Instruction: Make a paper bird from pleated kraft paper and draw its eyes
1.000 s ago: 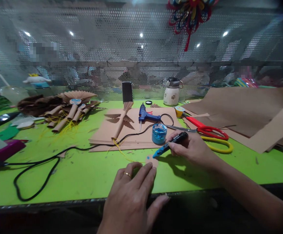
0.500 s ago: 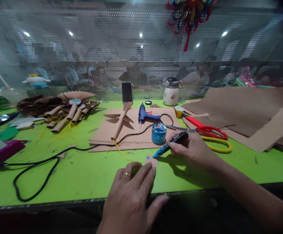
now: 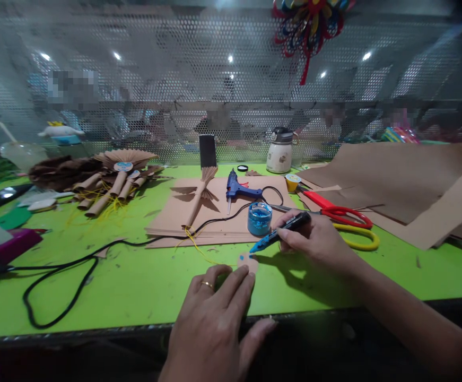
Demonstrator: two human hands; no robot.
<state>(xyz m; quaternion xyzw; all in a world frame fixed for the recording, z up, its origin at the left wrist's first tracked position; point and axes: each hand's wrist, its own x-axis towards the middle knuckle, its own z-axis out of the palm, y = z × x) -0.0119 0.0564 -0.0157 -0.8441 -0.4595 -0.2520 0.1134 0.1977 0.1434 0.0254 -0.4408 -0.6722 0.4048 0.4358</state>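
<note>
My right hand (image 3: 314, 239) pinches a blue paint marker (image 3: 280, 233), its tip just above a small round piece of brown paper (image 3: 247, 259). Two blue marks show on that paper. With fingers laid out over its near edge, my left hand (image 3: 218, 313) presses the piece against the green table and wears a ring. Beyond the marker tip is an open glass jar (image 3: 259, 218) smeared with blue. Yellow string (image 3: 199, 252) runs close to the round paper, from a pleated brown paper figure (image 3: 199, 201).
A blue glue gun (image 3: 241, 188) lies on stacked brown sheets (image 3: 167, 228), its black cord (image 3: 123, 242) looping left. Red and yellow-handled scissors (image 3: 346, 215) lie behind my right hand. Finished paper figures (image 3: 115, 183) pile up at left. A white flask (image 3: 279, 154) stands by the perforated screen.
The marker has risen slightly off the round paper, and my right hand has shifted a little up and right. My left hand stays where it was.
</note>
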